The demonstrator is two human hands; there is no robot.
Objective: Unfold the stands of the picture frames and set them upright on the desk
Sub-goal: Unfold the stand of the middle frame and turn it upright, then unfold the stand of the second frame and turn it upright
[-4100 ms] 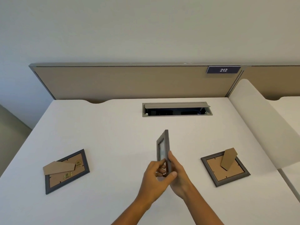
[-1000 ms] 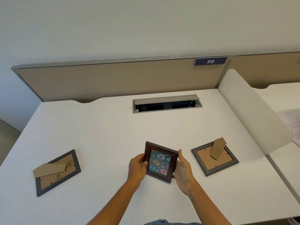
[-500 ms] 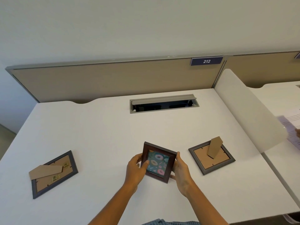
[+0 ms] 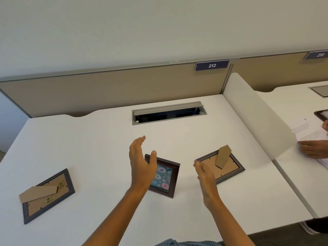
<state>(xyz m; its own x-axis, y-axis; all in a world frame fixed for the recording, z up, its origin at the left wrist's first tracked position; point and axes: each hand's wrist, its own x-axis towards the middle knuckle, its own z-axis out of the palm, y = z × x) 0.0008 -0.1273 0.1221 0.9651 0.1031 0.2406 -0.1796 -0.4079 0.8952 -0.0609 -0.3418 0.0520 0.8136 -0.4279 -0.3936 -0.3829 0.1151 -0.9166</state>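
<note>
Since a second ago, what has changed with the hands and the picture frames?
Both hands have let go of the doughnut-print frame, which now stands on the desk by itself. The left hand has lifted open above it; the right hand has drawn away to the right. The two face-down frames, left and right, have not moved.

three frames (image 4: 164,176) across desk (image 4: 99,144) — hands between

Doughnut-print frame (image 4: 164,176) stands upright mid-desk; two frames (image 4: 47,195) (image 4: 221,166) lie face-down either side, stands raised
</note>
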